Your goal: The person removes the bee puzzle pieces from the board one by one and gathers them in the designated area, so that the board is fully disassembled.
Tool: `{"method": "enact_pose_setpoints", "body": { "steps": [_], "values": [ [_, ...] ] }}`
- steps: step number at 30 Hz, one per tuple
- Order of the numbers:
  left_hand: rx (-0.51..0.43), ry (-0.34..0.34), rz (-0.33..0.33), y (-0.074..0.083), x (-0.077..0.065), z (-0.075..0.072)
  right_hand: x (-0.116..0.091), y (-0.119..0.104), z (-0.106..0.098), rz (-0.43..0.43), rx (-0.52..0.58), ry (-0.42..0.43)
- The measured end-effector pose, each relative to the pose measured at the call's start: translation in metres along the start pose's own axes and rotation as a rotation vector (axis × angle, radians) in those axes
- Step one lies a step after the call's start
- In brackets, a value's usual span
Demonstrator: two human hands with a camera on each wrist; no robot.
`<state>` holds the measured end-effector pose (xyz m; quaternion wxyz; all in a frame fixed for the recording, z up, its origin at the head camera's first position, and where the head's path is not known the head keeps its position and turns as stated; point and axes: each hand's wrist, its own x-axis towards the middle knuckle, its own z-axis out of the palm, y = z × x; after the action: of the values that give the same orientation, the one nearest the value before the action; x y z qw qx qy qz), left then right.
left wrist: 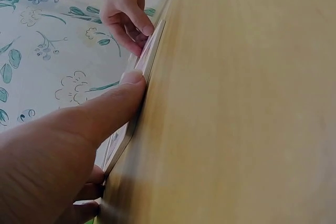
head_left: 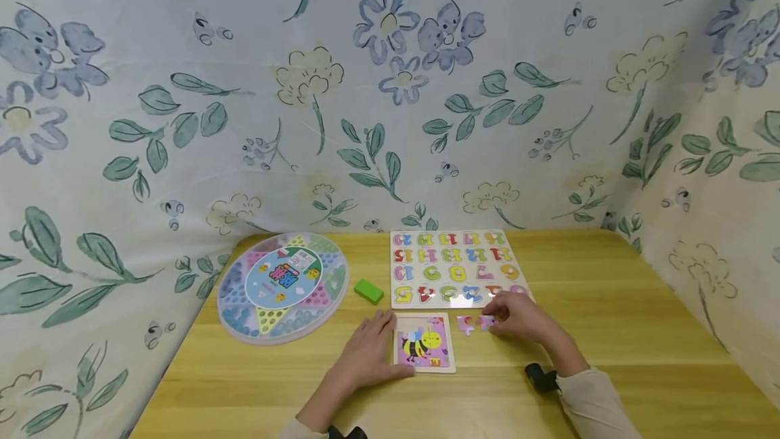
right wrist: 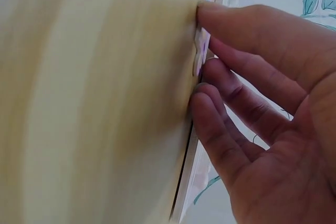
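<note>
On the wooden table (head_left: pixel 481 398), the left hand (head_left: pixel 369 352), thumb and fingers spread, rests along a bee puzzle (head_left: pixel 425 344), whose thin side shows in the left wrist view. Just right, the right hand (head_left: pixel 519 318) pinches a puzzle piece (head_left: pixel 485 322) near a second piece (head_left: pixel 465 324), the palm plain only from the right wrist. Beyond lie a green block (head_left: pixel 368 291) and number board (head_left: pixel 445 282).

smooth wood grain against matt cloth
the table (head_left: pixel 640 330) is smooth, lightly shiny wood grain; the hanging cloth (head_left: pixel 426 148) looks matt, softly creased. the bee puzzle (head_left: pixel 449 344) has a smooth, pale, wood-like frame. glossy glare marks the number board (head_left: pixel 461 302). the round game (head_left: pixel 283 288) looks plastic, the green block (head_left: pixel 367 290) smooth.
</note>
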<state>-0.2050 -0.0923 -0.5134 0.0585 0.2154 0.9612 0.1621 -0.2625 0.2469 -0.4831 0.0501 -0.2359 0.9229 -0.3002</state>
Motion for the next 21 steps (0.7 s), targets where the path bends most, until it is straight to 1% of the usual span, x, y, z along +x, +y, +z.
{"method": "enact_pose_setpoints", "body": {
  "steps": [7,15,18,21],
  "values": [
    [0.009,0.002,0.003,0.000,0.001,-0.001,0.000,0.000,0.001,0.021,0.011,-0.004],
    [0.007,0.013,0.008,-0.001,0.001,0.000,0.000,-0.001,0.000,-0.006,0.015,-0.011],
    [0.000,0.016,0.006,-0.001,0.001,0.000,-0.002,-0.006,0.001,0.014,0.013,-0.006],
    [0.002,0.014,0.006,-0.001,0.001,0.001,-0.001,-0.017,0.005,0.024,0.014,0.005]
  ]
}}
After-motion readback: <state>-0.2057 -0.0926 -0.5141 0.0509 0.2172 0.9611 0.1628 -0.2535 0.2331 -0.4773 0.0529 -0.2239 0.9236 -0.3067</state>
